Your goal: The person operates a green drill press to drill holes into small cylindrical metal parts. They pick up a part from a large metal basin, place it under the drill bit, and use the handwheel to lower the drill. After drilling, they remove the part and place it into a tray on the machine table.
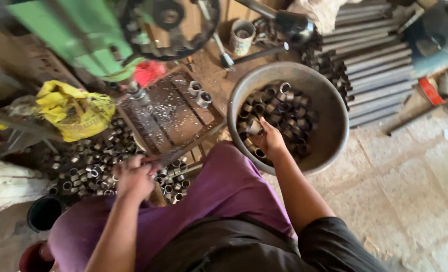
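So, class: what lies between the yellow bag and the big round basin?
In the head view, the drill press's slotted metal table lies between the yellow bag and the basin. Two short metal rings stand on it, amid metal shavings.

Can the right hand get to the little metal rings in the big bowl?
Probably yes: the right hand is already down inside the big bowl, its fingers on one of the metal rings, with nothing covering them.

Head cam looks steeply down, close over lap (one view only).
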